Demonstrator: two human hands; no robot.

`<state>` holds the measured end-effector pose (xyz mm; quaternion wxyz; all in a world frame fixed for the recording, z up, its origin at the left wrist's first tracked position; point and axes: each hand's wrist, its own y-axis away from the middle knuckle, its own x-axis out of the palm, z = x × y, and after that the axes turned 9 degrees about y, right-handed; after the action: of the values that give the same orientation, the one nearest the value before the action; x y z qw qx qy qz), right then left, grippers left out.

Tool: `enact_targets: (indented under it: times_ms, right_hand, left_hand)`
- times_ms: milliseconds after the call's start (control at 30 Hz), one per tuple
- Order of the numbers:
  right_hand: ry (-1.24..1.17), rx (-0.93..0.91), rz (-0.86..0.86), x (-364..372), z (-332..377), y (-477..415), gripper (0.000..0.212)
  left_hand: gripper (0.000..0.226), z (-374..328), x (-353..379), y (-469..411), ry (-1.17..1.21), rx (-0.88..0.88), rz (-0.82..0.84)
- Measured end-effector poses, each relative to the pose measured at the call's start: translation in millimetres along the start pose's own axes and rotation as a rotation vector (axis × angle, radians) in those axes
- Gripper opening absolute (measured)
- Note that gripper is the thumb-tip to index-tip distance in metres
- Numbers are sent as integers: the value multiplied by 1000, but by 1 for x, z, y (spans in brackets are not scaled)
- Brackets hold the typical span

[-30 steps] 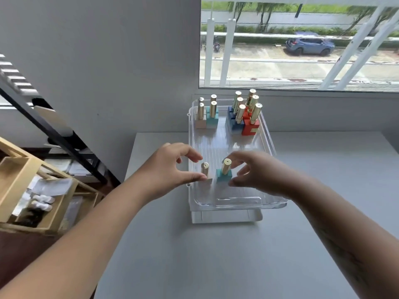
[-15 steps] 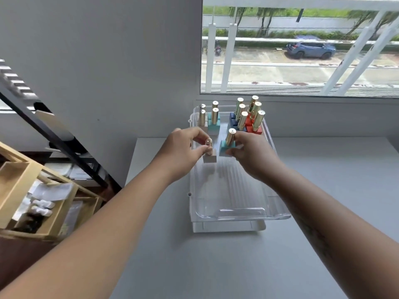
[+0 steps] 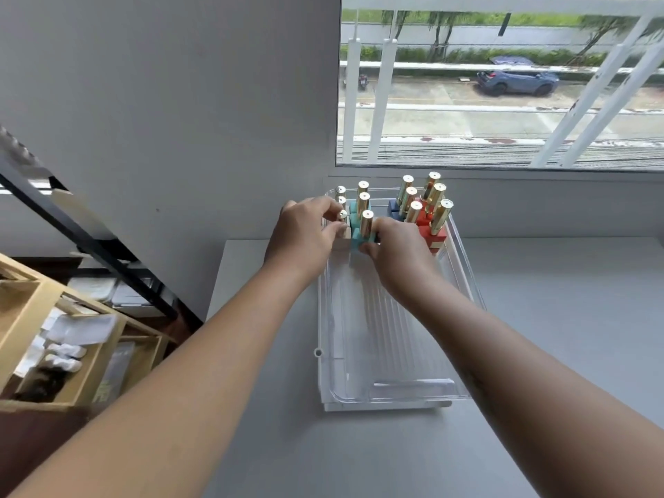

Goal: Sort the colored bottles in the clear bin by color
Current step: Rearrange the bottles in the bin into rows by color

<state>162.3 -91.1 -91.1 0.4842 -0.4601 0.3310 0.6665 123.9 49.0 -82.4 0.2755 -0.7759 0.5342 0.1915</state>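
Head camera looks down at a clear bin [image 3: 390, 396] on a gray table [image 3: 557, 318], with small gold-capped bottles standing upright at its far end. They stand in colour groups: cream bottles [image 3: 340, 191] in the far left corner, teal bottles [image 3: 363, 195] just beside them, dark blue bottles [image 3: 407, 190] right of centre, and red bottles [image 3: 441, 213] against the right wall. The near part of the bin holds no bottles, so the sorting looks almost done. What seems left is to seat two last bottles and let go.

The left hand [image 3: 305, 239] pinches a cream bottle [image 3: 343, 215] between thumb and fingertips at the front of the cream row. The right hand [image 3: 399, 251] grips the base of a teal bottle [image 3: 366, 224] at the front of the teal row. Whether either base rests on the bin floor cannot be told. The two hands are close together, nearly touching, each closed on its own bottle.

Beyond the table is a window [image 3: 467, 145] with a parked blue car [image 3: 517, 80] outside, and a wooden shelf [image 3: 54, 336] stands at lower left.
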Motion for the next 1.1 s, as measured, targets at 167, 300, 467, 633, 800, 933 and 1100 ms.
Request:
enact_targets:
  times_ms: [167, 300, 467, 633, 800, 933, 1100]
  right_hand:
    - [-108, 54, -73, 9, 1, 5, 20]
    - [-180, 48, 20, 17, 1, 2, 54]
    - [-190, 0, 77, 22, 1, -4, 64]
    - [-247, -2, 35, 22, -2, -6, 53]
    - [-250, -18, -19, 23, -1, -9, 38]
    - [-280, -10, 80, 20, -2, -9, 52]
    - [-356, 0, 129, 21, -2, -6, 62]
  left_hand:
    - [30, 4, -2, 2, 49, 9, -27]
    - [42, 9, -1, 14, 144, -93, -41]
    - [51, 19, 9, 38, 346, -251, 118]
    - [49, 22, 17, 49, 426, -235, 107]
    - [48, 24, 20, 52, 457, -263, 84]
    - [49, 23, 20, 52, 502, -294, 97]
    - [47, 20, 22, 54, 571, -318, 72]
